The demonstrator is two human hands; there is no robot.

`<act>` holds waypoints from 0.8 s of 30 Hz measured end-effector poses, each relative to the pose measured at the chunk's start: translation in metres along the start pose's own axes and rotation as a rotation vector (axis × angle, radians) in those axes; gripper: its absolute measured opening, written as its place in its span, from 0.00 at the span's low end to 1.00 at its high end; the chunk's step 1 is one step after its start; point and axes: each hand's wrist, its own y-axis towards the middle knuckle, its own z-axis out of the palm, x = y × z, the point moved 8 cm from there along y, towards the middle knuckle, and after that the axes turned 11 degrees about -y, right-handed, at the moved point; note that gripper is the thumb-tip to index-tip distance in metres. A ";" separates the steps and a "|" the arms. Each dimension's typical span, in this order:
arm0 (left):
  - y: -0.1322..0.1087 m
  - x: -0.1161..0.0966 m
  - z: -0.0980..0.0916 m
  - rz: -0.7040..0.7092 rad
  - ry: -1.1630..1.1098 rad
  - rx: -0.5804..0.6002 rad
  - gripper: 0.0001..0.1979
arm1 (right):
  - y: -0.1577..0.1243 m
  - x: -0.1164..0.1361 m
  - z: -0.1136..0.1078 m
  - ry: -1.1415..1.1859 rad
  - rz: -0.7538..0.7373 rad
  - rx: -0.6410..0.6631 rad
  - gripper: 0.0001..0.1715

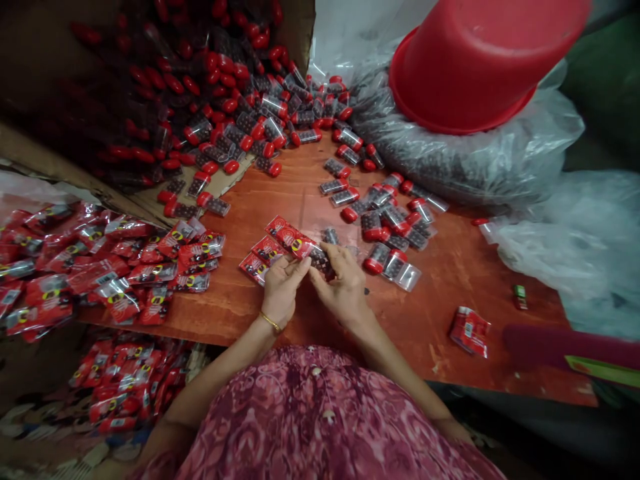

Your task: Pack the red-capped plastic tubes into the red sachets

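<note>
Both my hands are closed around a red printed packet (291,237) above the near middle of the table. My left hand (281,291), with a gold bangle at its wrist, pinches the packet's lower edge with thumb and fingers. My right hand (344,283) grips the packet's right end, where a clear part with dark contents (320,259) shows between the hands. Whether that part is a tube inside the packet is partly hidden by my fingers. Two more red packets, one a flat packet (253,268), lie just left of my left hand.
A tipped carton (95,177) spills red-capped clear tubes (270,130) across the back left. More tubes (393,217) lie right of my hands. Filled red packets (120,260) heap at left. A red tub (480,60) rests on a plastic sack (430,160). One packet (470,331) lies front right.
</note>
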 end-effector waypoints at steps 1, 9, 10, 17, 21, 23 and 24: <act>0.001 -0.002 -0.001 0.012 0.001 -0.003 0.16 | 0.001 0.003 0.002 0.002 -0.020 0.007 0.18; 0.013 -0.018 -0.002 0.064 -0.109 -0.075 0.19 | -0.006 -0.009 0.019 0.311 0.141 0.056 0.21; 0.013 -0.019 -0.004 0.083 -0.117 -0.089 0.19 | -0.008 -0.013 0.023 0.392 0.196 0.090 0.19; 0.005 0.004 -0.004 0.014 -0.054 -0.015 0.20 | -0.007 -0.022 0.036 0.687 0.384 0.200 0.13; 0.000 -0.003 -0.010 0.022 -0.072 -0.041 0.19 | 0.001 -0.016 0.057 0.668 0.377 0.233 0.17; -0.004 -0.018 -0.020 0.032 -0.079 -0.064 0.19 | 0.006 -0.007 0.060 0.603 0.305 0.224 0.18; -0.006 -0.031 -0.030 0.058 -0.056 -0.098 0.19 | 0.009 -0.003 0.059 0.547 0.252 0.227 0.18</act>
